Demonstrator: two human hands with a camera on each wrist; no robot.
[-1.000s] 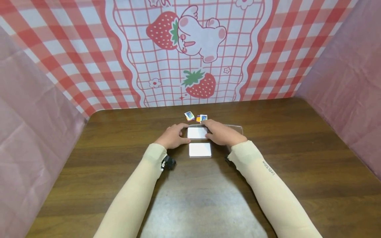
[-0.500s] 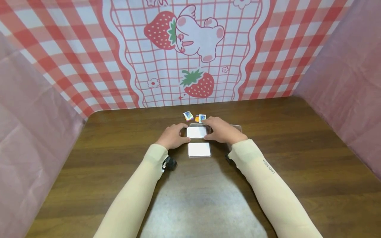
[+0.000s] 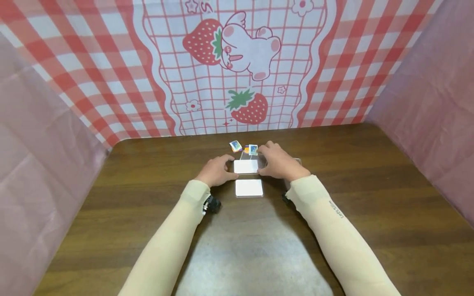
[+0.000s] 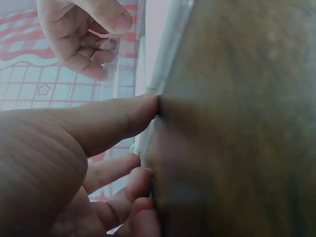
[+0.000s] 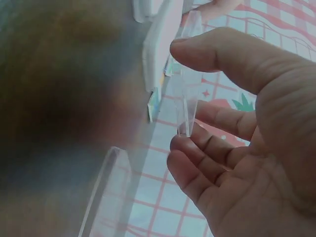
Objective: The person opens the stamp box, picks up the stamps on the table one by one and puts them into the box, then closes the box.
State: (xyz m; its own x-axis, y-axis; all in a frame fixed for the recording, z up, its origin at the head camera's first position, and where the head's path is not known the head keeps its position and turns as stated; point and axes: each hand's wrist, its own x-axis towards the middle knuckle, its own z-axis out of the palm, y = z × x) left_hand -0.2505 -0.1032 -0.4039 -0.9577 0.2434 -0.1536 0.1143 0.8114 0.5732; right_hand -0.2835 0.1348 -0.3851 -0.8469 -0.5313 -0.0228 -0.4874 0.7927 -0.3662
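My left hand [image 3: 216,170] grips the left end of a small clear box with a white filling [image 3: 246,166], thumb at its near edge and fingers at its far edge. In the right wrist view my right hand [image 5: 247,113] holds a thin clear plastic lid [image 5: 190,94] between thumb and fingers. The lid stands tilted over the box's far side in the head view. A second white-filled clear box [image 3: 249,188] lies flat just in front of the first.
Small colourful picture cards [image 3: 235,146] lie on the wooden table [image 3: 148,205] behind the box. Another clear plastic piece [image 5: 106,192] lies to the right, partly hidden by my right arm in the head view. A checked strawberry cloth [image 3: 248,107] hangs behind.
My right hand has lifted slightly and tipped the clear lid up from the box towards the picture cards. My left hand has stayed at the box's left end.
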